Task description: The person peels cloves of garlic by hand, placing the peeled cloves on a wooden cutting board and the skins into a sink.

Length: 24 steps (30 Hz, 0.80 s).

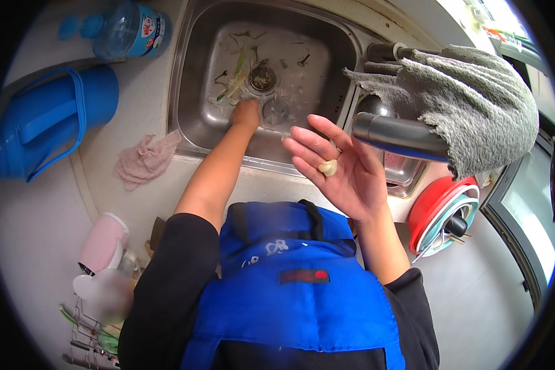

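Note:
My left hand [246, 114] reaches down into a stainless steel sink [192, 69], low beside the drain [262, 78]. Its fingers are bent and their tips are hidden, so any hold does not show. Green and pale vegetable scraps [236, 81] and bits of skin lie on the sink floor next to it. Close to that hand is a round drain cover [275, 111]. Over the sink's near right edge, my right hand [344, 171] is turned palm up with fingers extended. Pale peeled garlic [327, 167] rests on it at the base of the fingers.
A grey towel [485, 106] drapes over the dark faucet [397, 134] at right. Nested basins [425, 217] stand beyond a smaller sink. Left lie a pink cloth [148, 159], a blue-capped plastic bottle [132, 30] and a blue container [60, 115]; a pink appliance [104, 243] sits lower.

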Each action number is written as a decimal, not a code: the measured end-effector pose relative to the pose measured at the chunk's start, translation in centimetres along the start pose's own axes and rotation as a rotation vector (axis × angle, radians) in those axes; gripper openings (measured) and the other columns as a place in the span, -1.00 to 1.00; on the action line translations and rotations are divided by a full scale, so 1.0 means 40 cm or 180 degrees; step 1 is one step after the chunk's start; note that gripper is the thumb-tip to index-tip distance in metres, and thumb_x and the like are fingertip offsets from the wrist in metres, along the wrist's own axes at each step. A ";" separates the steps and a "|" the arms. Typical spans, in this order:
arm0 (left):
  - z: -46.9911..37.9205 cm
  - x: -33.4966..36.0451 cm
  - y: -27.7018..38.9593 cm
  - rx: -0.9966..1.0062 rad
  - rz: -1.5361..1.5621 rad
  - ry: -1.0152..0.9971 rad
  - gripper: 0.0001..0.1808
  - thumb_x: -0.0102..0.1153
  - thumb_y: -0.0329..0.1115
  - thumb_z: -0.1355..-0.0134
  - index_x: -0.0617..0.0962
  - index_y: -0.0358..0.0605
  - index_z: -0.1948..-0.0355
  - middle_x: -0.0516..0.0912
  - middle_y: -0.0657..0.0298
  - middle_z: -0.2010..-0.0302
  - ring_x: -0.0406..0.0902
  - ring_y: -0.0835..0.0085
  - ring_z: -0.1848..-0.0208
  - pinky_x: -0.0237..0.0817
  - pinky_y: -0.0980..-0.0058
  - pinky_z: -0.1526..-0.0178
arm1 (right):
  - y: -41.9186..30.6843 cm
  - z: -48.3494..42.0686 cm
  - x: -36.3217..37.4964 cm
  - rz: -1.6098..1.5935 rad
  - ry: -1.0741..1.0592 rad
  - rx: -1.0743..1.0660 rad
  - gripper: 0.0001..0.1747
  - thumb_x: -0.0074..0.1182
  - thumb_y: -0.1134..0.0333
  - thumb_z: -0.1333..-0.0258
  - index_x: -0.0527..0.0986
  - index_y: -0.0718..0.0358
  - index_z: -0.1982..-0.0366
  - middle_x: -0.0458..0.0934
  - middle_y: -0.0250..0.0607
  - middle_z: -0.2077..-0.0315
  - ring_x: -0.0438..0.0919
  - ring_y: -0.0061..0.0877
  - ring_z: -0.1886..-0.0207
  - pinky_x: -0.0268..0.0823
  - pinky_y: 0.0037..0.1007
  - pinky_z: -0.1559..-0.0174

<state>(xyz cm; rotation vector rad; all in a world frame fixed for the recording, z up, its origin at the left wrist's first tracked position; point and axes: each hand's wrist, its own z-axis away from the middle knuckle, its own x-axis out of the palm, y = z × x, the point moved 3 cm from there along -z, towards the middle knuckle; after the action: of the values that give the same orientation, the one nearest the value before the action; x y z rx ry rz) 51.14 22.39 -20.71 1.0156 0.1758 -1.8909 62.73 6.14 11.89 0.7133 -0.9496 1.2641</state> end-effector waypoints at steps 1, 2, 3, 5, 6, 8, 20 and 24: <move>0.006 -0.006 0.003 0.0069 0.0030 -0.0024 -0.75 0.28 -0.43 -0.06 0.71 -0.06 0.18 0.73 0.03 0.15 0.67 0.07 0.01 0.50 0.17 -0.06 | 0.000 0.001 -0.009 0.0021 0.0022 -0.0022 -0.17 -0.08 -0.01 -0.42 0.02 0.39 -0.46 0.08 0.28 -0.42 0.08 0.03 -0.50 -0.04 -0.11 -0.52; 0.009 -0.011 0.008 0.0138 0.0060 -0.0050 -0.73 0.28 -0.44 -0.04 0.71 -0.05 0.18 0.73 0.03 0.15 0.67 0.08 0.02 0.50 0.18 -0.06 | -0.001 0.004 -0.016 0.0016 0.0024 -0.0044 -0.17 -0.08 -0.01 -0.42 0.02 0.39 -0.46 0.08 0.28 -0.42 0.08 0.03 -0.50 -0.04 -0.11 -0.52; 0.008 -0.007 0.004 0.0141 0.0060 -0.0051 -0.73 0.28 -0.44 -0.04 0.71 -0.05 0.18 0.73 0.03 0.15 0.67 0.08 0.02 0.50 0.18 -0.06 | -0.001 0.007 -0.022 -0.0020 0.0080 -0.0074 -0.24 -0.15 0.04 -0.46 0.06 0.42 -0.44 0.16 0.28 -0.39 0.13 0.04 -0.48 0.00 -0.09 -0.51; 0.007 0.004 0.006 0.0405 -0.0411 -0.0058 -0.74 0.29 -0.43 -0.04 0.71 -0.05 0.18 0.72 0.04 0.13 0.67 0.07 0.01 0.50 0.18 -0.06 | -0.002 0.014 -0.037 -0.0056 0.0140 -0.0106 -0.30 -0.21 0.09 -0.50 0.09 0.46 -0.41 0.24 0.28 -0.35 0.17 0.06 -0.46 0.04 -0.06 -0.49; 0.005 0.020 -0.002 0.0399 -0.0411 -0.0055 -0.74 0.29 -0.43 -0.04 0.71 -0.05 0.18 0.72 0.04 0.13 0.67 0.07 0.01 0.50 0.18 -0.06 | -0.002 0.017 -0.047 -0.0057 0.0124 -0.0151 -0.32 -0.22 0.10 -0.51 0.11 0.46 -0.41 0.27 0.27 -0.34 0.19 0.04 -0.46 0.06 -0.07 -0.49; 0.004 0.044 -0.013 0.0572 -0.0851 0.0264 -0.76 0.28 -0.43 -0.05 0.72 -0.05 0.20 0.72 0.05 0.11 0.66 0.08 -0.01 0.51 0.15 -0.05 | -0.003 0.022 -0.056 -0.0055 0.0102 -0.0183 -0.33 -0.22 0.10 -0.51 0.13 0.46 -0.40 0.29 0.26 -0.32 0.20 0.03 -0.45 0.08 -0.08 -0.48; 0.384 -0.417 0.176 0.0549 0.4242 -0.0057 -0.73 0.26 -0.53 -0.26 0.63 -0.39 0.02 0.73 0.13 0.21 0.68 0.48 0.18 0.52 0.51 0.05 | 0.024 -0.013 -0.080 0.2577 0.1330 -0.0370 -0.66 0.06 0.42 -0.35 0.48 0.39 -0.11 0.61 -0.18 0.17 0.55 -0.59 0.22 0.42 -0.49 0.10; 0.598 -0.558 0.220 0.0691 0.4691 -0.0165 -0.70 0.21 -0.56 -0.29 0.59 -0.41 -0.04 0.73 0.03 0.14 0.70 0.38 0.10 0.53 0.42 -0.05 | 0.053 -0.019 0.005 0.2583 0.0537 -0.0426 -0.70 0.16 0.40 -0.32 0.54 0.35 -0.04 0.65 -0.25 0.15 0.56 -0.60 0.20 0.43 -0.50 0.11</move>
<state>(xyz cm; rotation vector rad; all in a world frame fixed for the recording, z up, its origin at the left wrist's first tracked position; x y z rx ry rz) 48.98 20.60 13.05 0.8111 -0.6650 -0.5671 60.81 7.27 11.61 0.0860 -1.2194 1.9018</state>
